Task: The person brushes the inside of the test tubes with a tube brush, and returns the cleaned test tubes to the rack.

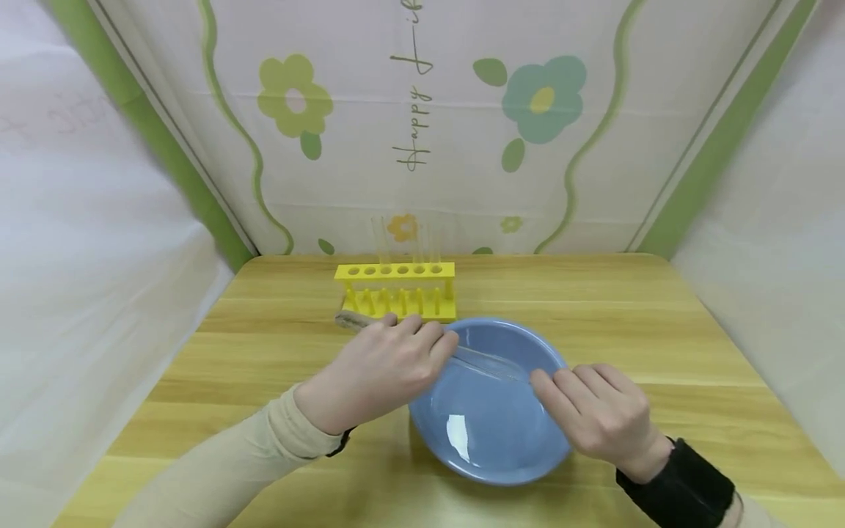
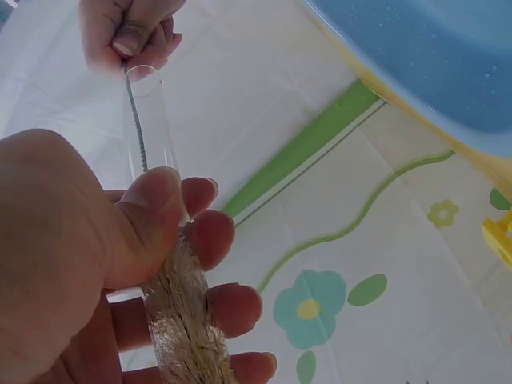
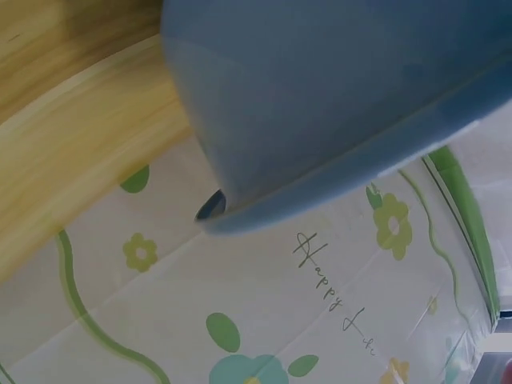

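Note:
My left hand (image 1: 389,367) grips a clear glass test tube (image 2: 162,120) above a blue basin (image 1: 502,478). Inside the tube, bristles of a test tube brush (image 2: 188,320) fill the end past my left fingers. The brush's twisted wire handle (image 2: 138,120) comes out of the tube's open mouth. My right hand (image 1: 597,411) pinches that wire just beyond the mouth, over the basin's right rim. In the head view the bristled end shows left of my left hand. The right wrist view catches only the basin's outer side (image 3: 336,96), not the hand.
Behind the basin stands a yellow test tube rack (image 1: 396,271) with several clear tubes (image 1: 381,238) upright in it. The wooden table (image 1: 264,345) ends at a white flower-printed curtain (image 1: 422,132) at the back. White cloth hangs on both sides.

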Demonstrator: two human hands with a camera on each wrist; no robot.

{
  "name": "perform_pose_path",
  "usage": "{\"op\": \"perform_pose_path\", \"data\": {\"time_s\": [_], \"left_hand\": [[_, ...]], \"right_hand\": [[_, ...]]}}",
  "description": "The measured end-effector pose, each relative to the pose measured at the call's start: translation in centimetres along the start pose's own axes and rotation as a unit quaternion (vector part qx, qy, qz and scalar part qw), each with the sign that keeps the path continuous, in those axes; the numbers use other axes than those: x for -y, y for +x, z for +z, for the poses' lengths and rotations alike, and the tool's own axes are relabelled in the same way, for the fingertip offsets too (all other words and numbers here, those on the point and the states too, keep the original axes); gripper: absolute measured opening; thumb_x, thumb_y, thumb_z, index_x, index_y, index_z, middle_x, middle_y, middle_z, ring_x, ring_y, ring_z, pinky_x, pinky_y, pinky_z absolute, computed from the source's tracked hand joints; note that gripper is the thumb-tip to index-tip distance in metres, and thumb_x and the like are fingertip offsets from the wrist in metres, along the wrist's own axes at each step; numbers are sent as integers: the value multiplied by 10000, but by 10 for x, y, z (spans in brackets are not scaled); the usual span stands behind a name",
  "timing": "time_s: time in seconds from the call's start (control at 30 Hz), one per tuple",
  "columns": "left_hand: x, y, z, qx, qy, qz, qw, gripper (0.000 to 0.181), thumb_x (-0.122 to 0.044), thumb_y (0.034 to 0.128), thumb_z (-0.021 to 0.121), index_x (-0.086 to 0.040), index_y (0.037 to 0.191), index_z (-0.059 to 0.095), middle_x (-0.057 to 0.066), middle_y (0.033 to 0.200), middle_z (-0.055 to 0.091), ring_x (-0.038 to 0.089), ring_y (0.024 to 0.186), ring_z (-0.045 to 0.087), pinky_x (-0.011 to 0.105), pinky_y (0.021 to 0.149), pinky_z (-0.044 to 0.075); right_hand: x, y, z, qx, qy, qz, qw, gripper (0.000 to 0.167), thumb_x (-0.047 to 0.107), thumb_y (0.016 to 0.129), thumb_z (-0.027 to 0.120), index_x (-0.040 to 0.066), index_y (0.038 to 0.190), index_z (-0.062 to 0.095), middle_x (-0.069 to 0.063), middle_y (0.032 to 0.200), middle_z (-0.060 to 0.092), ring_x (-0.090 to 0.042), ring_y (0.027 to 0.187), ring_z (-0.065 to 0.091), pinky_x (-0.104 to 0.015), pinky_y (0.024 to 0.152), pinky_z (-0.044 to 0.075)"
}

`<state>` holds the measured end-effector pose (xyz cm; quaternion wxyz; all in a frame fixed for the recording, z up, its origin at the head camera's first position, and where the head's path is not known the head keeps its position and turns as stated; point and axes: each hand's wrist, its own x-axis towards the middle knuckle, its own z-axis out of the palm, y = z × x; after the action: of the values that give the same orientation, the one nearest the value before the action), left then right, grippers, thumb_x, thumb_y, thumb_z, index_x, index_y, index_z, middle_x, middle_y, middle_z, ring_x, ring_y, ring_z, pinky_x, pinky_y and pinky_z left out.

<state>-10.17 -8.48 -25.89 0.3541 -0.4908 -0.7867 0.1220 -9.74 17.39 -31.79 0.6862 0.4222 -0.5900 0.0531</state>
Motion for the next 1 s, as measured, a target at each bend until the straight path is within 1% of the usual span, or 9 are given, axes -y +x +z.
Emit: {"op": "perform_pose_path", "data": {"time_s": [0.17, 0.3, 0.4, 0.47, 0.6, 0.7, 0.77, 0.87, 1.0], "left_hand": [[2, -2, 1, 125, -10, -26, 9999, 92, -51, 907, 630, -54, 985, 679, 33, 824, 661, 174, 654, 622, 276, 523, 524], [5, -4, 7, 136, -69, -10, 9999, 143, -61, 884, 671, -55, 1025, 695, 37, 838, 671, 170, 640, 619, 266, 502, 516], [9, -5, 15, 159, -117, -35, 9998, 169, -62, 877, 690, -59, 1046, 696, 43, 855, 672, 174, 636, 615, 263, 496, 512], [12, -8, 19, 223, -153, -70, 9996, 175, -52, 879, 695, -61, 1054, 691, 46, 862, 665, 181, 643, 613, 263, 502, 514], [14, -15, 24, 406, -256, -100, 9988, 216, -40, 875, 714, -56, 1088, 683, 55, 868, 652, 193, 658, 608, 268, 522, 523], [15, -20, 24, 501, -295, -87, 9983, 246, -35, 880, 709, -54, 1123, 681, 55, 867, 645, 195, 661, 602, 271, 531, 527], [15, -22, 24, 529, -335, -87, 9980, 264, -21, 880, 703, -57, 1141, 682, 56, 871, 643, 199, 665, 600, 276, 539, 532], [16, -23, 23, 517, -341, -84, 9980, 274, 0, 876, 697, -56, 1144, 679, 56, 866, 635, 201, 662, 589, 277, 542, 530], [18, -25, 23, 504, -366, -50, 9980, 265, 22, 870, 691, -51, 1125, 677, 55, 851, 627, 199, 643, 568, 266, 527, 513]], "right_hand": [[2, -3, -2, 760, 354, 606, 9946, 231, -83, 890, 449, -1, 749, 612, -39, 536, 435, -171, 380, 337, -247, 331, 256], [3, -13, -5, 1638, 645, 1328, 9754, 319, -69, 893, 371, 44, 784, 649, 8, 537, 437, -120, 378, 331, -218, 337, 239], [5, -19, -5, 2347, 908, 1860, 9498, 363, -10, 942, 336, 92, 813, 659, 42, 558, 506, -73, 389, 356, -175, 353, 226], [6, -21, -4, 2657, 1153, 2163, 9324, 310, 27, 958, 392, 116, 824, 656, 54, 610, 591, -41, 406, 394, -147, 365, 238], [6, -22, -1, 2987, 1672, 2648, 9015, 202, -38, 860, 581, 143, 834, 666, 61, 733, 691, -11, 468, 495, -121, 393, 305], [5, -21, 0, 3190, 1973, 2962, 8784, 268, -98, 780, 665, 165, 834, 671, 96, 740, 676, -6, 529, 527, -151, 438, 382], [4, -21, 0, 3353, 2152, 3142, 8617, 287, -106, 783, 681, 175, 841, 672, 121, 741, 657, 2, 577, 536, -179, 479, 426], [2, -20, -1, 3581, 2538, 3502, 8275, 291, -97, 850, 653, 194, 844, 661, 156, 704, 580, 23, 578, 472, -201, 501, 421], [0, -18, -3, 3836, 3127, 3993, 7717, 304, -67, 947, 567, 209, 843, 641, 184, 651, 437, 25, 548, 382, -204, 483, 375]]}}
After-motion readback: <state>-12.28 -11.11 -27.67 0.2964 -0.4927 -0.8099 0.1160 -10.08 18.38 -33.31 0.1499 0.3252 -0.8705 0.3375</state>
